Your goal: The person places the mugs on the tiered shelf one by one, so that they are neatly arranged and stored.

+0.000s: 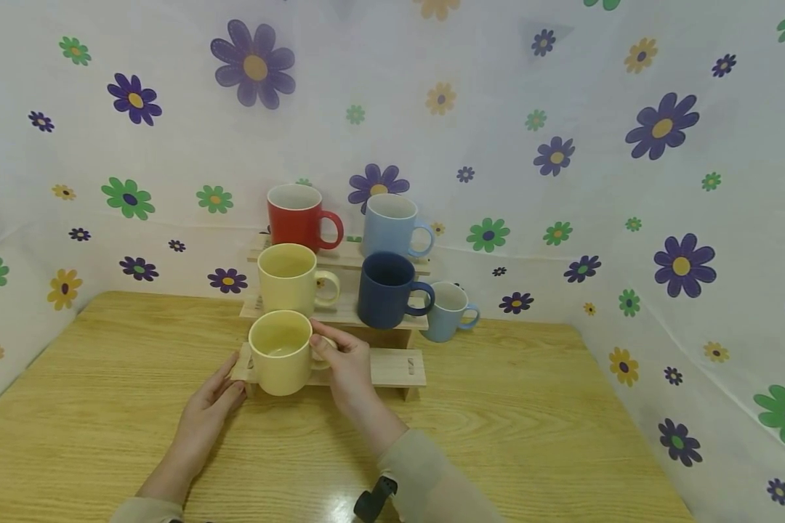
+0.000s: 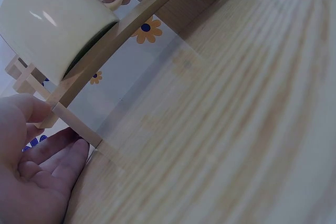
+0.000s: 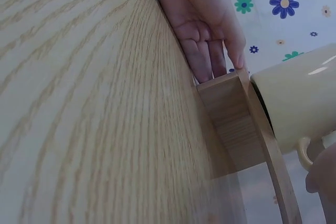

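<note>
A pale yellow mug (image 1: 281,363) stands upright at the left end of the lowest shelf of a wooden tiered rack (image 1: 392,367). Its base is right at the board; a thin dark line shows beneath it in the left wrist view, so full contact is unclear. My right hand (image 1: 352,370) pinches this mug's handle from the right, fingers partly hidden behind it. At the rack's lower left corner, my left hand (image 1: 211,407) grips the shelf end, thumb at the board's edge and fingers by the side support. In the right wrist view, the left hand (image 3: 202,19) shows clearly.
A second yellow mug (image 1: 286,282) and a dark blue mug (image 1: 384,294) occupy the middle shelf. Above them are a red mug (image 1: 293,221) and a light blue mug (image 1: 389,229). Another light blue mug (image 1: 441,319) stands on the wooden table (image 1: 530,421) behind the rack's right side.
</note>
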`<state>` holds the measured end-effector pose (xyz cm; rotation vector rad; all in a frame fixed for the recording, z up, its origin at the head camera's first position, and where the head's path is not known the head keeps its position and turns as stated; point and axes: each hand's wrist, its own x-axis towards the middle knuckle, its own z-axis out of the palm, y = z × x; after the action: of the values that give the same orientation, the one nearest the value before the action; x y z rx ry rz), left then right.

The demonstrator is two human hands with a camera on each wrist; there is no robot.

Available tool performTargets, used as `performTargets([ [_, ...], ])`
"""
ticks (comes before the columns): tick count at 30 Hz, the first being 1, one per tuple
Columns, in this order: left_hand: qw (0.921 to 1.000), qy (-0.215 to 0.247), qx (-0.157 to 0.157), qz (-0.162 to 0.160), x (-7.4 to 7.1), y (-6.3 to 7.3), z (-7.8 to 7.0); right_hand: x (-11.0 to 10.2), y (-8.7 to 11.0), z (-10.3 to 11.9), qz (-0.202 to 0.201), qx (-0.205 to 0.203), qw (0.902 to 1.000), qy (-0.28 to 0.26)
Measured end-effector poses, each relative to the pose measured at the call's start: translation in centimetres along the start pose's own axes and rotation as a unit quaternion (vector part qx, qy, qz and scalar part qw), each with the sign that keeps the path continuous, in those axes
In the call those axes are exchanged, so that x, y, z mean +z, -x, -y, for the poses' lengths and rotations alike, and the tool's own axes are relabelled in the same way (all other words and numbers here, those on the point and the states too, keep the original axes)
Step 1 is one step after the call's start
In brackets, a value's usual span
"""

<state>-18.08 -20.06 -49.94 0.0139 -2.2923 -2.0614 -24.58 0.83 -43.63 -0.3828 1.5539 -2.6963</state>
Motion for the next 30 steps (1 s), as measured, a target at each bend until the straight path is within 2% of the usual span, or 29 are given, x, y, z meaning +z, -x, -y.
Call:
performTargets([
  [8,1.0,-0.005,-0.008,0.001,-0.1,0.0,-0.2,-0.6,-0.3,0.0,0.023,0.024,0.9987,0.039],
  [12,1.0,0.001,-0.007,0.001,0.0,0.0,-0.1,-0.8,-0.2,0.6,0.034,0.03,0.9927,0.112],
  [17,1.0,0.004,-0.003,0.0,0.0,-0.1,0.0,-1.8,0.1,1.8,0.058,0.022,0.9685,0.241],
  [26,1.0,0.003,0.002,-0.007,0.1,0.0,0.0,-4.4,1.5,4.1,0.127,-0.033,0.9315,0.339],
  [28,1.0,0.001,0.003,-0.008,0.1,0.0,0.0,-5.1,2.0,4.6,0.139,-0.052,0.9199,0.363],
  [30,1.0,-0.002,0.003,-0.007,0.1,0.0,0.1,-5.8,2.4,5.1,0.153,-0.069,0.9041,0.393],
])
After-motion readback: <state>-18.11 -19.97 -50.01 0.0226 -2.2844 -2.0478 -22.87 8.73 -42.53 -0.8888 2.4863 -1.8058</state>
